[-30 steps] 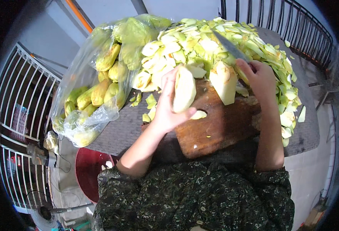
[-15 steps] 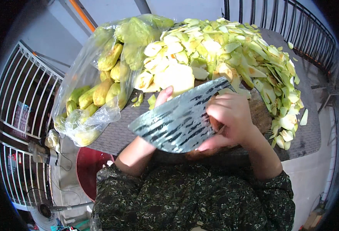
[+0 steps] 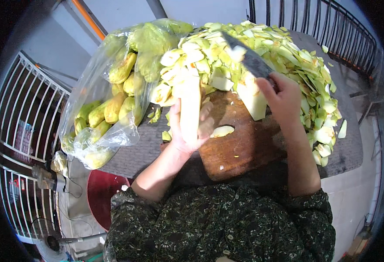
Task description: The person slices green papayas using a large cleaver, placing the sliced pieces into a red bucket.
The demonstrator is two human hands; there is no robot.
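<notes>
My left hand (image 3: 189,131) is wrapped round a pale, peeled long fruit (image 3: 189,94), held upright near the board's left edge. My right hand (image 3: 279,94) grips a large knife (image 3: 255,61), its blurred blade angled up and left above the heap. A wooden cutting board (image 3: 240,148) lies between my arms, with a thin slice (image 3: 222,130) on it. Behind the right half of the board stands a thick pale piece (image 3: 252,102). A heap of pale green peels and slices (image 3: 296,61) spreads round the board's back and right side.
A clear plastic bag of yellow-green fruits (image 3: 111,109) lies on the left of the grey table (image 3: 344,153). A red basin (image 3: 102,196) is below at left. A fan (image 3: 50,244) stands low left, and metal railings (image 3: 314,22) are at the back right.
My right hand swung the knife down across the held fruit half a second ago and is now raised to the right again. The fruit in my left hand now stands more upright.
</notes>
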